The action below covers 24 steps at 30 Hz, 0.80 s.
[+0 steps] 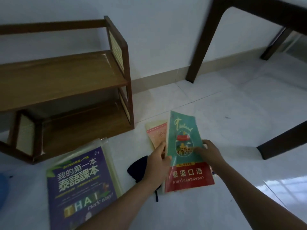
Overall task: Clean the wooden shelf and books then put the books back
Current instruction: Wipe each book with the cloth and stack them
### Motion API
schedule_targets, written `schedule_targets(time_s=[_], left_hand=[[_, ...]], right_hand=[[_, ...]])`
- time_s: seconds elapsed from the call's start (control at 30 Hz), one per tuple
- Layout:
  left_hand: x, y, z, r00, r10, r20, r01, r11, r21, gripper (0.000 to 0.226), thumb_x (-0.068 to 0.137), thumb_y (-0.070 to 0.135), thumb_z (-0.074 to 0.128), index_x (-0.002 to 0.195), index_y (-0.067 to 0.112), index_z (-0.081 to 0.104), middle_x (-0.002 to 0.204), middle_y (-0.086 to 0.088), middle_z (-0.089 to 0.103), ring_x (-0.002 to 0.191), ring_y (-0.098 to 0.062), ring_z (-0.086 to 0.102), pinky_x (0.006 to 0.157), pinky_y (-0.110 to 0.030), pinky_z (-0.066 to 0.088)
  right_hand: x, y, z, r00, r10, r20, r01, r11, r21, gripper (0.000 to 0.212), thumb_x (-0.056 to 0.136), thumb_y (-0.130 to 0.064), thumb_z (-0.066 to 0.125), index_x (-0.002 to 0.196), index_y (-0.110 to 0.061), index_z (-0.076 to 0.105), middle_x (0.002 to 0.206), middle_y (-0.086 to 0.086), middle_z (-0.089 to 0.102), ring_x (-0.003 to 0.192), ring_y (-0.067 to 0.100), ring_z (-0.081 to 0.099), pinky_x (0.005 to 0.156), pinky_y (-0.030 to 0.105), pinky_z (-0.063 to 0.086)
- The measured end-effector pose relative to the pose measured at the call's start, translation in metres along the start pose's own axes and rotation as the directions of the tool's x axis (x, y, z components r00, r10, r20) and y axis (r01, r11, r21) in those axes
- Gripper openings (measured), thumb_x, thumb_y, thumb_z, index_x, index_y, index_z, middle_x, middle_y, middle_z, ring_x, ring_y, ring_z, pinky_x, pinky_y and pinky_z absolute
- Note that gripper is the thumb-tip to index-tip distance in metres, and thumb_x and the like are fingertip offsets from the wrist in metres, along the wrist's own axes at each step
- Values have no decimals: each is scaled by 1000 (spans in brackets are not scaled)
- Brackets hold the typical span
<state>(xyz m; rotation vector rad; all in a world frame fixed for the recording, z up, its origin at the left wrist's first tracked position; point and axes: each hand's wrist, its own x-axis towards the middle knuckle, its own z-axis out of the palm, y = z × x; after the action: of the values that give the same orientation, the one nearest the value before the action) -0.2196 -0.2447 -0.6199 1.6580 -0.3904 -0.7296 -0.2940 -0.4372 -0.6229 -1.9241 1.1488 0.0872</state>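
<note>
Both hands' fingers gripping teal-red book edges

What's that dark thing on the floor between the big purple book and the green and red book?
In the head view, a black cloth lies between the purple book and the green and red book.

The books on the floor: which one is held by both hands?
The teal and red book, gripped by the left hand and right hand. The purple book and the pink book lie untouched on the floor.
</note>
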Motion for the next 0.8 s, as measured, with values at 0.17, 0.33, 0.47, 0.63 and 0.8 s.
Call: schedule_targets(time_s=[0.17,0.33,0.47,0.63,0.8], left_hand=[[-24,36,-31,985,152,79,-149,988,-46,45,97,3,49,133,30,51,121,14,65,109,0,63,89,-22,54],[-75,58,-104,967,217,-134,-215,976,35,45,97,5,51,133,32,49,119,13,65,105,-2,65,80,-23,58],[-132,38,-177,929,156,-336,-127,986,108,49,95,2,52,133,32,49,120,13,66,106,-4,65,82,-27,57],[-179,-16,-238,872,-61,-486,93,995,42,37,94,5,56,114,35,60,103,15,73,93,-6,70,74,-26,59],[-166,-74,-259,850,-179,-495,261,960,101,22,92,12,61,110,24,64,99,10,71,95,-18,69,75,-32,57]], right_hand=[[-57,-24,-25,990,-114,-81,139,855,500,31,96,-16,57,118,-19,35,107,8,66,87,32,71,70,50,59],[-115,-85,8,926,-362,-111,370,803,467,28,97,-9,52,115,-22,36,106,-5,64,86,17,72,65,37,62],[-146,-125,76,879,-474,48,426,828,365,21,97,-14,53,111,-23,40,106,-3,67,81,15,74,64,38,63],[-163,-139,166,825,-493,275,428,864,267,20,97,-10,52,110,-22,43,99,-1,67,76,14,73,63,34,62],[-154,-133,223,839,-383,388,371,922,107,20,97,-12,48,115,-20,41,92,-4,65,77,14,71,67,35,62]])
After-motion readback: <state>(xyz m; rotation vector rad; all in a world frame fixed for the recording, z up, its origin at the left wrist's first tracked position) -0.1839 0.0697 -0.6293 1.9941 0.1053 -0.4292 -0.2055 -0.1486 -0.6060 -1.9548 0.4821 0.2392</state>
